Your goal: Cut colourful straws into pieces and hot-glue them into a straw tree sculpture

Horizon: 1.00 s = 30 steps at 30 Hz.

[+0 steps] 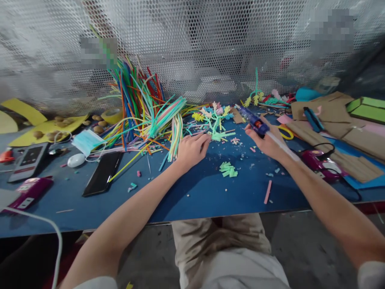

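Note:
A blue hot glue gun (254, 122) is gripped in my right hand (272, 142), with its tip pointing up and left and a long whitish glue stick (284, 148) running back over the wrist. My left hand (194, 150) lies low on the table, its fingers curled and pinching at the left end of a pipe-cleaner tree's base. The tree (215, 122) stands upright, with a green trunk and pink, yellow and blue tufts. In front of it lies a small heap of cut green pipe-cleaner pieces (228, 169). The left fingertips are partly hidden.
A large bundle of coloured pipe cleaners (135, 96) stands back left. A black phone (102, 174), a face mask (87, 141) and a white mouse-shaped object (76, 160) lie left. Cardboard (319, 108), yellow-handled scissors (285, 132) and a purple device (323, 162) with cable are right.

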### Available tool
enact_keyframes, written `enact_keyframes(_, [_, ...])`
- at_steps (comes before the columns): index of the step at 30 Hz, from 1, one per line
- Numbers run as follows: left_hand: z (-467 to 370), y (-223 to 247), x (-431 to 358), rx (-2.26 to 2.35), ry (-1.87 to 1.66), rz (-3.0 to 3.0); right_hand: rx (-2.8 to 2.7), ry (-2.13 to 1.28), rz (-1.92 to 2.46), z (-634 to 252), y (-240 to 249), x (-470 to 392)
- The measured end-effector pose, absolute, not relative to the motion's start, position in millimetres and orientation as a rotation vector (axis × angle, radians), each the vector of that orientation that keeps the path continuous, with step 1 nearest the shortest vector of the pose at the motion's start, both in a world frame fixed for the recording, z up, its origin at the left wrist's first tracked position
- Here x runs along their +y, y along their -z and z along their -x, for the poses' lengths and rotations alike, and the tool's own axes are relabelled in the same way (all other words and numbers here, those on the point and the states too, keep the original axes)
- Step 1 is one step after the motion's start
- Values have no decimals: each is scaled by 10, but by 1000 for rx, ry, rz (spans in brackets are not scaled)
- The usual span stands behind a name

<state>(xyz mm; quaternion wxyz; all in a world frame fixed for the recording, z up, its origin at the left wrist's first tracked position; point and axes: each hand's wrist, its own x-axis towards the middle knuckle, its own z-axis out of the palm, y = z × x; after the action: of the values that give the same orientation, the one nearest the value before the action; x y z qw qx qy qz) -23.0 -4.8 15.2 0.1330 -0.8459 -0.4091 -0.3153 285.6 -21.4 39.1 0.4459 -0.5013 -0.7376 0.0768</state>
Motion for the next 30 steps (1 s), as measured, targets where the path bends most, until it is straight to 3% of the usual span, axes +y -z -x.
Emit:
enact_keyframes(7, [249, -146, -92, -1123, 833, 2498, -1800, -438, 1208, -2672, -360, -332])
enact_keyframes(30, [178, -129, -143, -1071, 825, 2563, -1977, -643, 1047, -2742, -251, -137])
